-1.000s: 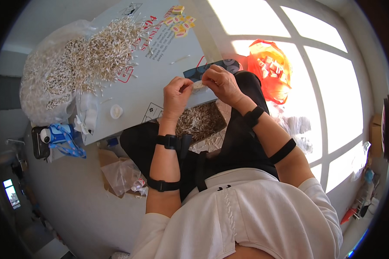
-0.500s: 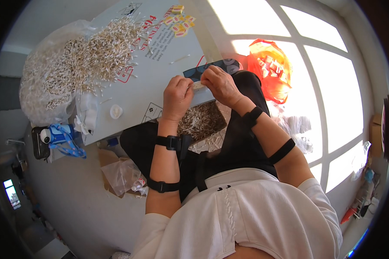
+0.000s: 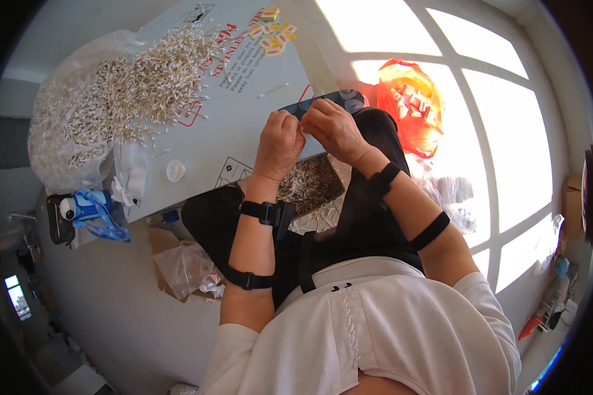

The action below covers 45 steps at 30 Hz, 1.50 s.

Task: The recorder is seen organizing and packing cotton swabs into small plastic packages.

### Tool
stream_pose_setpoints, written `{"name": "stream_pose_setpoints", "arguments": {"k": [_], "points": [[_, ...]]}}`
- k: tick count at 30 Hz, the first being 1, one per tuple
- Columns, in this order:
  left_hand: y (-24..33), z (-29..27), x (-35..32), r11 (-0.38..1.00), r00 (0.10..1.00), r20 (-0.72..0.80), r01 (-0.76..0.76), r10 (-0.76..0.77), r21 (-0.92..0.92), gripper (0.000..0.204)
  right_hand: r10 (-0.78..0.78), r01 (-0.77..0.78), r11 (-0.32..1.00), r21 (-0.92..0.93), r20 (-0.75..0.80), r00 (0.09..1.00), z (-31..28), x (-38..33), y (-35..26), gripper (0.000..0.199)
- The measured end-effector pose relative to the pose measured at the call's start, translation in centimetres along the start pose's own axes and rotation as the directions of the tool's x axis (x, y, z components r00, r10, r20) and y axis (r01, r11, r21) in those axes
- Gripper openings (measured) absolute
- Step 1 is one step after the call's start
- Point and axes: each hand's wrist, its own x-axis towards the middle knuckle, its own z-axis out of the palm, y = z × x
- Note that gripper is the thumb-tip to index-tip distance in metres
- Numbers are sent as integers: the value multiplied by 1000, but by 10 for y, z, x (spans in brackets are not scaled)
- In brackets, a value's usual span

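Observation:
My left hand (image 3: 280,145) and my right hand (image 3: 334,131) meet above the table's near edge, fingers curled and pinched together. Whatever they pinch between them is mostly hidden; only a small pale bit shows at the fingertips. Just below the hands, between my knees, sits an open box of cotton swabs (image 3: 311,184). A dark patterned flat item (image 3: 339,100) lies beyond the fingers. On the table to the left, a large heap of cotton swabs (image 3: 161,76) spills out of a clear plastic bag (image 3: 49,118).
Several small yellow packs (image 3: 273,39) lie at the table's far edge. A small white cup (image 3: 175,170) stands near its left edge, by a blue bottle (image 3: 89,204). On the right, an orange bag (image 3: 408,131) holds small packs. A cardboard box (image 3: 167,247) sits below.
My left hand has moved slightly right and up, closer to the right hand. The small whitish piece that showed between the fingers is now mostly covered.

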Motion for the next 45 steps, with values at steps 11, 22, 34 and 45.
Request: {"name": "stream_pose_setpoints", "arguments": {"k": [11, 22, 34, 45], "points": [[-3, -4, -2, 998, 997, -78, 21, -26, -64, 19, 76, -76, 993, 89, 1, 997, 6, -3, 10, 9], [-10, -13, -13, 994, 994, -103, -9, 21, 108, 17, 93, -99, 977, 188, 41, 995, 0, -6, 8, 11], [-5, -24, -9, 923, 952, -60, 273, -299, -270, 24, 85, -90, 973, 213, 33, 996, -1, -5, 15, 11], [0, -18, 7, 999, 999, 27, 45, -45, -6, 18, 92, -96, 977, 192, 29, 995, 1, -4, 13, 15]]}}
